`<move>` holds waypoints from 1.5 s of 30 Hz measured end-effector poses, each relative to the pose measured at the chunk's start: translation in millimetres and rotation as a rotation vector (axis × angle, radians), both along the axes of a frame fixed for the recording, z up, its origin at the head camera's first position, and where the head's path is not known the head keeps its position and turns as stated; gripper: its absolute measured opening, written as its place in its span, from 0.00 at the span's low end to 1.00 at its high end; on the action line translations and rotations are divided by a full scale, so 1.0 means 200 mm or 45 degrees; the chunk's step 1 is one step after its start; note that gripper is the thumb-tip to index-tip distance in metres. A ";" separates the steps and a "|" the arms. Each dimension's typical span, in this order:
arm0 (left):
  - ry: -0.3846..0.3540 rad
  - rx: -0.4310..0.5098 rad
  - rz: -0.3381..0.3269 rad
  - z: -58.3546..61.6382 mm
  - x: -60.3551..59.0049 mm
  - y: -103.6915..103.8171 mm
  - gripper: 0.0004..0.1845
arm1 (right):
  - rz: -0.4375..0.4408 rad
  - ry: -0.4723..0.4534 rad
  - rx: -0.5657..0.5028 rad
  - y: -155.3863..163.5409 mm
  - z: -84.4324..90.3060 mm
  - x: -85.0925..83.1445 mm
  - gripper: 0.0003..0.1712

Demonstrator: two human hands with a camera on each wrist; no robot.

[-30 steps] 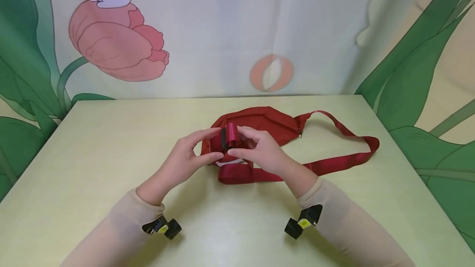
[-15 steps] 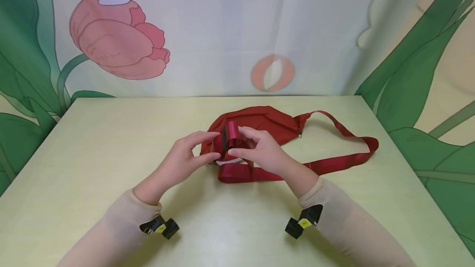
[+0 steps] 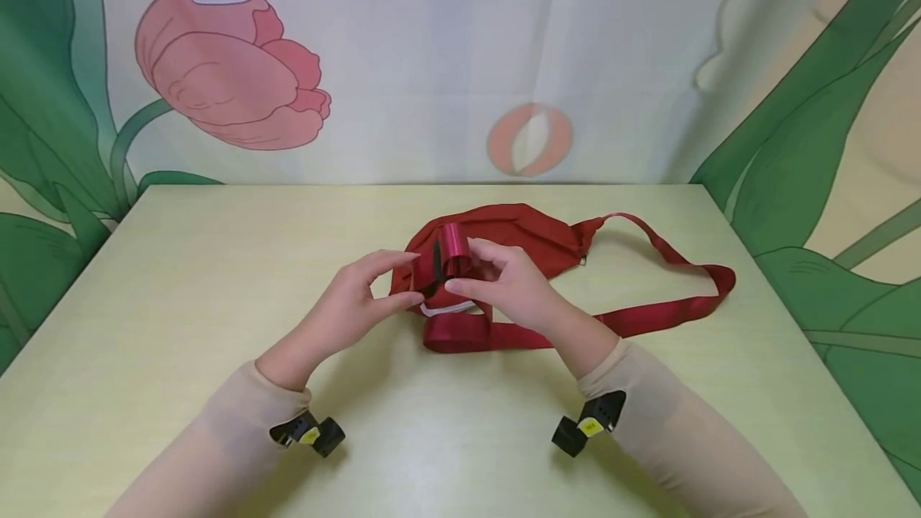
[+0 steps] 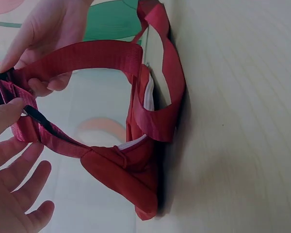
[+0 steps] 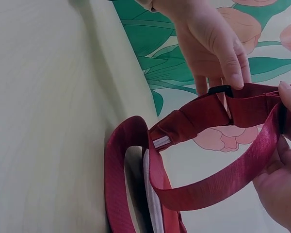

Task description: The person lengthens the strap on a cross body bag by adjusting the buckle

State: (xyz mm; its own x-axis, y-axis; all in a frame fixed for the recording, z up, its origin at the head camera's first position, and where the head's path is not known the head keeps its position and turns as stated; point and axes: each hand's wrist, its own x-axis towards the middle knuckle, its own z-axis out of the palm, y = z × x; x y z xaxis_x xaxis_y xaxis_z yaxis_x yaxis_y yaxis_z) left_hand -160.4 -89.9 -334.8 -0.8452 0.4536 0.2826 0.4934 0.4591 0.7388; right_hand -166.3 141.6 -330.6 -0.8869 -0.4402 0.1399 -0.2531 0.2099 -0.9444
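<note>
A red waist bag [image 3: 518,234] lies on the table beyond my hands, its dark red strap [image 3: 676,314] looping off to the right. My left hand [image 3: 338,302] pinches the strap beside the bag's left end, thumb at a black buckle [image 5: 220,90] in the right wrist view. Facing it, my right hand [image 3: 514,282] holds a folded loop of the strap, its thumb on a black slider [image 4: 0,80] in the left wrist view. Between the two hands the folded strap [image 3: 454,249] stands raised above the bag. A white zipper [image 3: 448,308] shows under it.
The pale table [image 3: 216,262] extends around the bag to a back edge. Behind it hangs a printed cloth [image 3: 403,62] with flowers and leaves. Black wrist cameras [image 3: 327,436] are strapped on both sleeves. One strap fold [image 3: 456,332] sits in front of the bag.
The folded strap between my hands has risen a little. My left hand has shifted slightly left, and the view has tilted a bit. The bag stays in place.
</note>
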 end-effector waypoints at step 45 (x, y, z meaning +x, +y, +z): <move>-0.067 0.045 0.012 0.07 0.00 -0.02 0.27 | 0.049 -0.025 -0.023 -0.05 -0.02 -0.01 0.22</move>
